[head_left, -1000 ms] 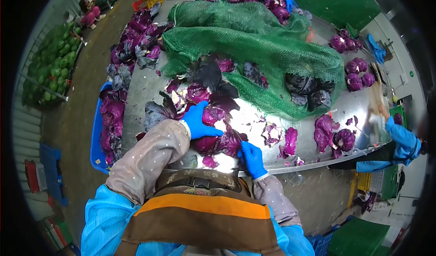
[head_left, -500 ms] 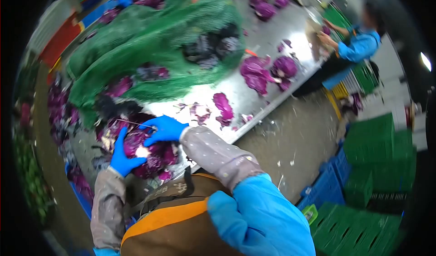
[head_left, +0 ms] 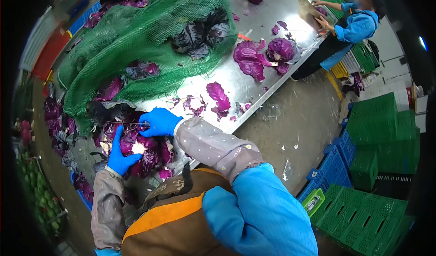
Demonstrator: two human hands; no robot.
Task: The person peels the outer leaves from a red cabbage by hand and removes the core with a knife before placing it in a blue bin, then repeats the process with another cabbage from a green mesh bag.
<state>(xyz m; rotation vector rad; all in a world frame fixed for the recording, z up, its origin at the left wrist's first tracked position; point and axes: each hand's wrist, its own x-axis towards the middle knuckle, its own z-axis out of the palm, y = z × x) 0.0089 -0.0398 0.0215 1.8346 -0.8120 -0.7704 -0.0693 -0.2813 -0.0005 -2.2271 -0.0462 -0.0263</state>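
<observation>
My left hand [head_left: 120, 155], in a blue glove, grips the left side of a red cabbage [head_left: 152, 155], its thumb lying near the pale cut stem. Just above the cabbage, my gloved right hand [head_left: 160, 122] is closed round the handle of a knife [head_left: 119, 123]. The thin blade points left, past the tip of my left forefinger. Loose purple leaves and other cabbage pieces crowd around and under both hands, so the cabbage's full outline is hidden.
A green mesh sack [head_left: 150, 42] with dark leaves lies across the metal table [head_left: 254, 24]. Trimmed leaves [head_left: 218, 97] and another cabbage [head_left: 280, 49] are to the right. A co-worker [head_left: 356, 26] stands at the table's far right. Green crates [head_left: 359, 219] stand on the floor.
My right hand has drawn its fingers in from the cabbage and closed round the knife handle. My left hand stays on the cabbage. The whole view has shifted slightly.
</observation>
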